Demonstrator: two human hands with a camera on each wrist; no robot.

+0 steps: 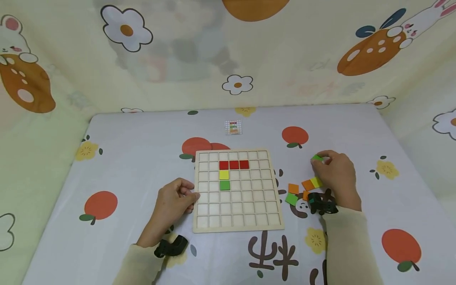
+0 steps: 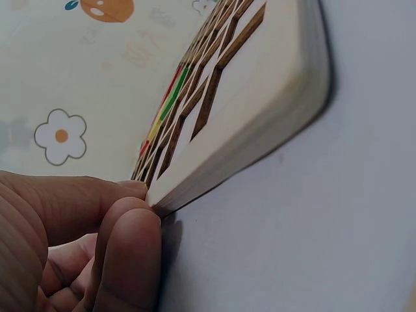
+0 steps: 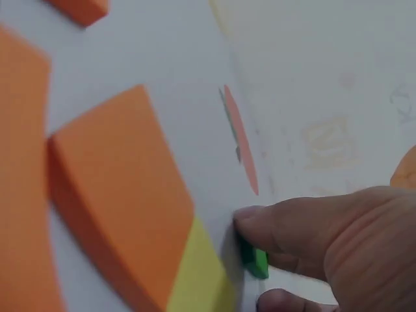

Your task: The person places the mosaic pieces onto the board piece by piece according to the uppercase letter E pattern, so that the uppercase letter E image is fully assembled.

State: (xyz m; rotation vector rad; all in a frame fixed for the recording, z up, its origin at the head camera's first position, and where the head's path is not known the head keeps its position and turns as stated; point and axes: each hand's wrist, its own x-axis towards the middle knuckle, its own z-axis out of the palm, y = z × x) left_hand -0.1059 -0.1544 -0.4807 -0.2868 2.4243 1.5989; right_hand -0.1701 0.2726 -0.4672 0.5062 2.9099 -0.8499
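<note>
We see a wooden grid board (image 1: 240, 196) flat on a patterned bench (image 1: 142, 166), with three red tiles (image 1: 234, 164) in a row on it, then a yellow tile (image 1: 224, 174) and a green tile (image 1: 225, 185) below the leftmost. The left hand (image 1: 175, 198) has its fingers nearly closed, pinching the board's left edge, probably to steady it. The right hand (image 1: 335, 170), fingers drawn together, pinches another green piece (image 1: 316, 157); loose tiles (image 1: 293, 189) lie near it, likely for easy reach. Beyond the board, a small card (image 1: 233, 127) shows a coloured grid; the bench's dark characters (image 1: 264, 253) we cannot read confidently
</note>
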